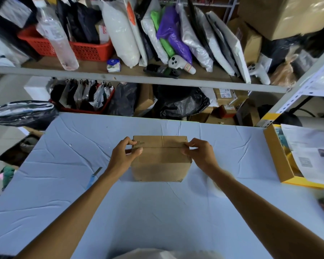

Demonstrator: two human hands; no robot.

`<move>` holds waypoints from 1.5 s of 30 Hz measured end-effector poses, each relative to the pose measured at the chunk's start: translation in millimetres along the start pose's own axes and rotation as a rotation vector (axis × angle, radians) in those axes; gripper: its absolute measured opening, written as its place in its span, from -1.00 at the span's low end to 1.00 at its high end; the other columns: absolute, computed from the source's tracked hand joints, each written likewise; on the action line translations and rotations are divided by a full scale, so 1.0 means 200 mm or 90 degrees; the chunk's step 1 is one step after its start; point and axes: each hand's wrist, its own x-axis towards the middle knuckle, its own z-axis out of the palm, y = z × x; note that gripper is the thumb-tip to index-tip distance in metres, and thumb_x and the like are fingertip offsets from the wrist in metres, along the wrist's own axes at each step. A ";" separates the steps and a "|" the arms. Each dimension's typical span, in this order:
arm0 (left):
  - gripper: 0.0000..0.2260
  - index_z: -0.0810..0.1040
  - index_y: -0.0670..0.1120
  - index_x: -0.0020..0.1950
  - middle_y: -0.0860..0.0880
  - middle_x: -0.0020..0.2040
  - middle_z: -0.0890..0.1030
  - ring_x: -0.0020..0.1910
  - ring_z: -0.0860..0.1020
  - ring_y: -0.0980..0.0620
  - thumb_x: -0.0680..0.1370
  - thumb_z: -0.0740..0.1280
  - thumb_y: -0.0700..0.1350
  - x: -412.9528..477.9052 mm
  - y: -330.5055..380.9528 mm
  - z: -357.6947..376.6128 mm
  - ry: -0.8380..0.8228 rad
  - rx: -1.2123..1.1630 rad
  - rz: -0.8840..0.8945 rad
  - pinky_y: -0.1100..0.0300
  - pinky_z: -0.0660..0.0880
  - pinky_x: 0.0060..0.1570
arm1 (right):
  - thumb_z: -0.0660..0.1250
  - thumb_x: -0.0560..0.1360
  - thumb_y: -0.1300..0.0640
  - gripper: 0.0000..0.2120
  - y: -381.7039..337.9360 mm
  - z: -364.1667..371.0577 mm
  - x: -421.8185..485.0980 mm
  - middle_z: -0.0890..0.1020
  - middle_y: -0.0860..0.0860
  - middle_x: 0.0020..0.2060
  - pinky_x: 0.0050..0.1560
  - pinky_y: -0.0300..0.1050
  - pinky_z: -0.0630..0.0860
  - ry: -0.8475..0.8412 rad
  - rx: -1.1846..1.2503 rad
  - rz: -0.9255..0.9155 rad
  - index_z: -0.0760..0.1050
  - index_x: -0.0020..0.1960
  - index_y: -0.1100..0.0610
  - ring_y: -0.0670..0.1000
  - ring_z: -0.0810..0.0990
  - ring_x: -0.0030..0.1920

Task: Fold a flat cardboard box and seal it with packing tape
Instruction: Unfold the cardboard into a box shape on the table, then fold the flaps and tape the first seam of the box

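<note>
We have the cardboard box (161, 161) standing mid-table (157, 212), long axis left-right, top seam crosswise. Our left hand (124, 154) and right hand (199, 153) pinch its opposite top ends, equally near; any tape would likely follow that seam.

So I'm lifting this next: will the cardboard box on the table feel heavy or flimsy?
The cardboard box is probably light, since it looks newly folded. Its walls stand square, so fairly stiff. The top flaps, pinched by the left hand and right hand, may spring open if unsealed.
</note>
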 end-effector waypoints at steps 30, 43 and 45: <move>-0.47 0.33 -0.01 0.41 -0.03 0.39 0.33 0.37 0.27 -0.01 0.48 0.39 0.03 -0.04 0.26 0.03 0.008 0.110 0.091 0.14 0.28 0.29 | 0.47 0.38 0.00 -0.46 0.61 -0.27 -0.27 0.51 0.08 0.25 0.11 -0.08 0.46 -0.180 -0.572 0.143 0.41 0.29 0.14 0.14 0.47 0.26; -0.72 0.53 -0.09 0.17 0.04 0.12 0.55 0.14 0.52 0.12 0.46 0.35 -0.15 -0.08 0.51 0.05 0.053 0.049 0.285 0.02 0.53 0.12 | 0.30 0.40 0.49 -0.62 0.19 -0.38 -0.24 0.63 0.23 0.11 -0.04 0.08 0.54 0.155 -0.393 -0.146 0.54 0.18 0.28 0.31 0.57 0.04; -0.65 0.50 -0.04 0.27 0.09 0.19 0.51 0.20 0.50 0.16 0.48 0.36 -0.12 -0.08 0.62 0.06 -0.004 -0.004 0.285 0.04 0.53 0.16 | 0.30 0.40 0.52 -0.63 -0.02 -0.43 -0.23 0.61 0.24 0.13 0.03 0.14 0.54 0.223 -0.342 -0.246 0.53 0.18 0.30 0.32 0.54 0.07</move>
